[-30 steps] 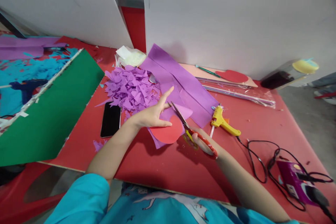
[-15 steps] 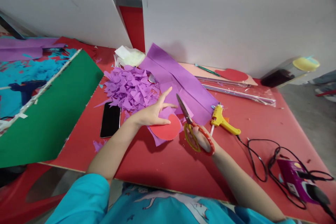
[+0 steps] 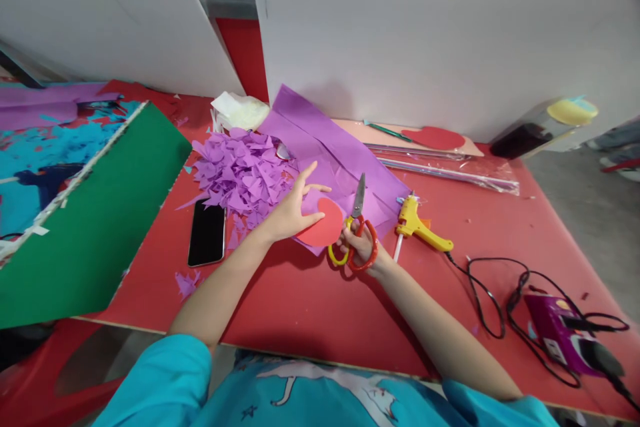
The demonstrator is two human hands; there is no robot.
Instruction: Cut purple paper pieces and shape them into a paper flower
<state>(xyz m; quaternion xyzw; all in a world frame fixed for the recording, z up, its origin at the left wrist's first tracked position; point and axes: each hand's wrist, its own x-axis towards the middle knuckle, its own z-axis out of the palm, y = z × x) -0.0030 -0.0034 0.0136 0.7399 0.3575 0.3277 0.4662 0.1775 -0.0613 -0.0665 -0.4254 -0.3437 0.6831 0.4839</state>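
My left hand (image 3: 294, 211) has its thumb on a red rounded paper cutout (image 3: 325, 227), which lies over a piece of purple paper; the other fingers reach up and apart above it. Just right of the cutout, my right hand (image 3: 363, 245) holds scissors (image 3: 359, 200) with red and yellow handles, the blades pointing up and away. A heap of purple paper scraps (image 3: 240, 170) sits behind my left hand. Beyond both hands lie large purple sheets (image 3: 330, 127).
A phone (image 3: 207, 232) and a green board (image 3: 100, 227) are at left. At right are a yellow glue gun (image 3: 423, 227), its cable, a purple power box (image 3: 563, 333) and a jar (image 3: 543, 130). A second red cutout (image 3: 437, 138) and a pen (image 3: 389, 131) lie at the back.
My right hand has moved left, closer to the red cutout, and the scissors have turned from pointing up-left to nearly straight away. The view has shifted slightly.
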